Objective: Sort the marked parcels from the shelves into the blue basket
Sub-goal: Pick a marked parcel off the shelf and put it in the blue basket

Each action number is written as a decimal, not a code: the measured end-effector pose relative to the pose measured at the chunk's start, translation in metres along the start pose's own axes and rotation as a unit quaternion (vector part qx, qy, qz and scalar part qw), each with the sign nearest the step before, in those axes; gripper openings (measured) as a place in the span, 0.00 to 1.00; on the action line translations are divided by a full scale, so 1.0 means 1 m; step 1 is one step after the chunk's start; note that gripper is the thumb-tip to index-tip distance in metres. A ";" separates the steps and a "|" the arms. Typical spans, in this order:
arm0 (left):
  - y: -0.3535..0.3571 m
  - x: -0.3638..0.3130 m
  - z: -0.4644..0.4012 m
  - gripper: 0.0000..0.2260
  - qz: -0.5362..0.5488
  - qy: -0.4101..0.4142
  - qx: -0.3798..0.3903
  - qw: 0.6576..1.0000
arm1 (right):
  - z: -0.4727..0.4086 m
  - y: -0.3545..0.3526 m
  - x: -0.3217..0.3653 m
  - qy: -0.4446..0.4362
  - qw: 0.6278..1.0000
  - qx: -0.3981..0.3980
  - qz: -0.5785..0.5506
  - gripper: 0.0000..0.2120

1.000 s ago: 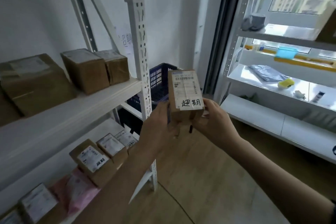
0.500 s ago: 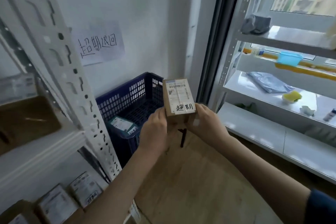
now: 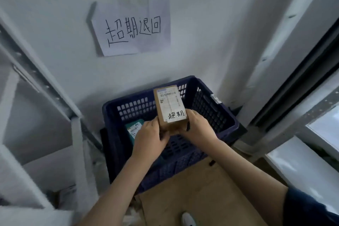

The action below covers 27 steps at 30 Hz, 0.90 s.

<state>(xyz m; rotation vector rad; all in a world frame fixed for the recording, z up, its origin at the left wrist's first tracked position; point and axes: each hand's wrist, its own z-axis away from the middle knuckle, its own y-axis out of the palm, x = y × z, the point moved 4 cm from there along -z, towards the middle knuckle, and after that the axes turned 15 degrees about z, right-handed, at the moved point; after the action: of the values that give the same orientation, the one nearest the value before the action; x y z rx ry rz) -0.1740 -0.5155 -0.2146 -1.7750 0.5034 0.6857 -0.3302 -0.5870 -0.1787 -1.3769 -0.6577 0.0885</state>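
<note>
Head view, left to right: grey metal shelf frame (image 3: 45,86) at the left; a teal-labelled packet (image 3: 134,130) lying inside the dark blue slatted plastic basket (image 3: 211,113); left hand (image 3: 150,137) and right hand (image 3: 199,128) both gripping the near end of the brown cardboard parcel (image 3: 169,106), held above the basket. Its long axis runs near to far, white label up, handwritten mark nearest.
</note>
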 end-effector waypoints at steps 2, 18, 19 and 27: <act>0.018 0.019 -0.016 0.18 -0.008 -0.046 0.006 0.999 | -0.039 0.025 -0.017 -0.008 0.999 0.044 -0.004 0.30; 0.117 0.133 -0.062 0.15 -0.064 -0.161 0.132 0.976 | -0.158 0.179 -0.088 -0.028 0.963 0.250 0.098 0.26; 0.119 0.137 -0.063 0.15 -0.086 -0.161 0.134 0.974 | -0.160 0.182 -0.088 -0.032 0.962 0.251 0.099 0.25; 0.130 0.162 -0.063 0.19 -0.157 -0.175 0.196 0.952 | -0.163 0.207 -0.089 -0.038 0.951 0.294 0.086 0.32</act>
<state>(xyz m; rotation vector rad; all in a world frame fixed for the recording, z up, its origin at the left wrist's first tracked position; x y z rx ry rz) -0.1246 -0.6142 -0.4020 -1.2842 0.0966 0.6086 -0.2597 -0.7224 -0.4109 -0.8501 -0.5157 0.4446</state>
